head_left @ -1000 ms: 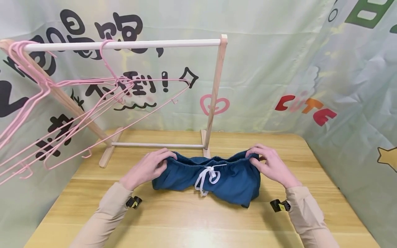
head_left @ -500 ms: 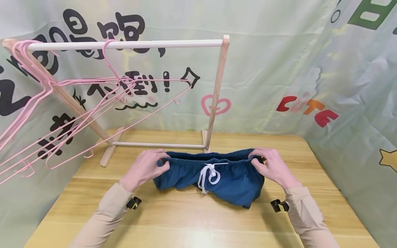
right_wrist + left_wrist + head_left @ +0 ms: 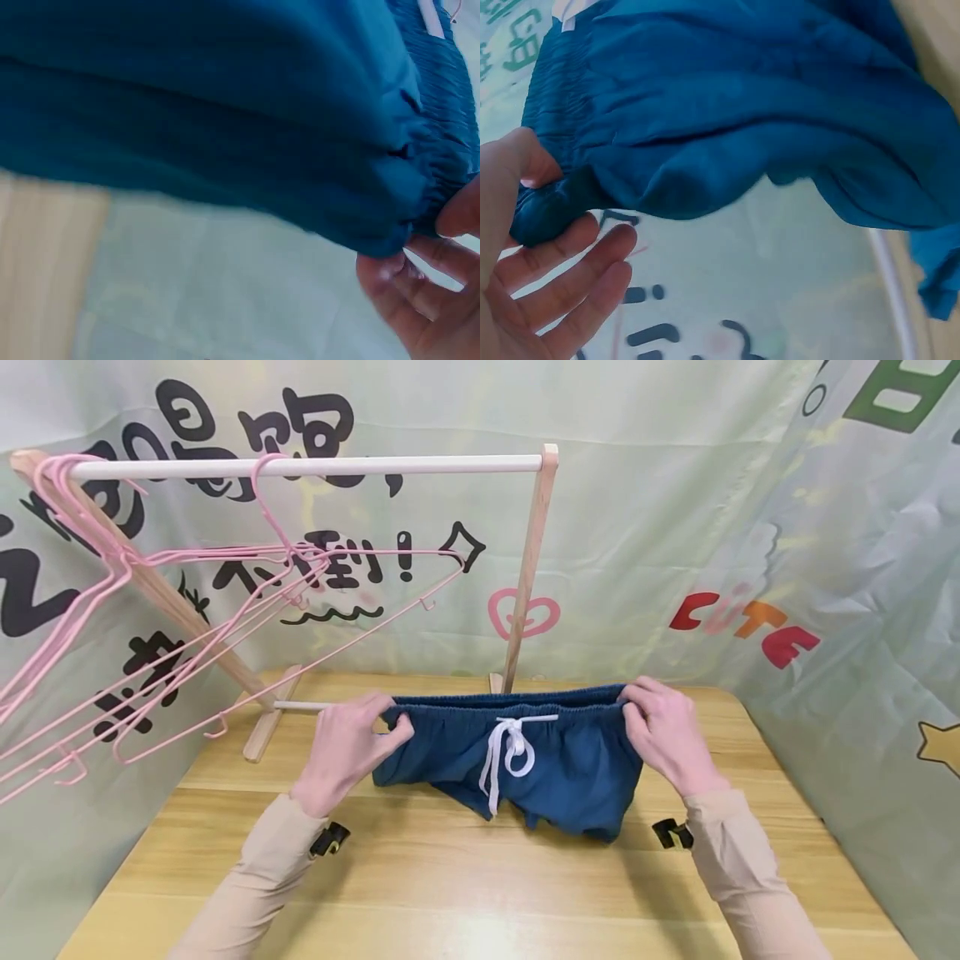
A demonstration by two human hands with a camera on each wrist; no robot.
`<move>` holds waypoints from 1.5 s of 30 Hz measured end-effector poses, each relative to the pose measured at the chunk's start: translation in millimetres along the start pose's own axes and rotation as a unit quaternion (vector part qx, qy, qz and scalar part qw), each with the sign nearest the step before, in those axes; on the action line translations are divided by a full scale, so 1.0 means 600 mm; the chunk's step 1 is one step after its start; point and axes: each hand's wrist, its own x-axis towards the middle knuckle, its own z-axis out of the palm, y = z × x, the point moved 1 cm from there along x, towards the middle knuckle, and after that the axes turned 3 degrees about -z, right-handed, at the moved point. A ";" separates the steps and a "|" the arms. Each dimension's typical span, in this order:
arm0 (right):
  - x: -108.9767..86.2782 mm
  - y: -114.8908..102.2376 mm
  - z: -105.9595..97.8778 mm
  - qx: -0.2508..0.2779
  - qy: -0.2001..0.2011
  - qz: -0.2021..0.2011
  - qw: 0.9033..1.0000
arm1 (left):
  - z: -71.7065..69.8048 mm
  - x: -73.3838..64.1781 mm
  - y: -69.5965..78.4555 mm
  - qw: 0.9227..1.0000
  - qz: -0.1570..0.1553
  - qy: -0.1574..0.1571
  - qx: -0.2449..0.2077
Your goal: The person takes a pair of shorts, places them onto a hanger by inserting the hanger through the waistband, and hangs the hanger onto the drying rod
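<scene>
Dark blue shorts (image 3: 450, 747) with a gathered elastic waistband are stretched between my two hands in the head view. A white drawstring (image 3: 513, 747) is tied in a bow at the front middle. My left hand (image 3: 348, 747) pinches the left end of the waistband between thumb and index finger. In the left wrist view the other fingers (image 3: 577, 307) spread below the cloth. At the opposite end, my right hand (image 3: 663, 731) pinches the waistband, and the right wrist view shows its thumb and fingertips (image 3: 386, 270) at the gathered edge. The legs of the shorts hang down over the table.
A wooden rack (image 3: 525, 568) with a white top rail (image 3: 375, 466) stands at the back left. Several pink hangers (image 3: 262, 597) hang from it, reaching toward the left front. A printed curtain (image 3: 637, 527) surrounds the wooden table (image 3: 450, 893).
Both hands have raised the shorts and pulled the waistband straighter between them. The legs now hang lower from the band, and the shorts cover the rack's right foot.
</scene>
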 end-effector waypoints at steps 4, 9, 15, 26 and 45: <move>0.038 -0.007 -0.023 -0.035 0.044 0.002 0.998 | -0.024 0.036 0.006 0.999 -0.011 0.039 -0.011; 0.094 -0.025 -0.065 -0.020 0.123 0.003 0.992 | -0.064 0.093 0.018 0.996 -0.035 0.074 -0.025; 0.144 -0.050 -0.108 0.053 0.209 0.013 0.976 | -0.108 0.149 0.038 0.991 -0.052 0.123 -0.029; 0.083 -0.026 -0.063 0.120 0.058 0.091 0.987 | -0.057 0.100 0.008 0.998 -0.051 0.026 -0.015; -0.053 -0.005 0.020 0.088 -0.101 0.080 0.988 | 0.015 -0.031 0.002 0.958 -0.191 -0.212 -0.013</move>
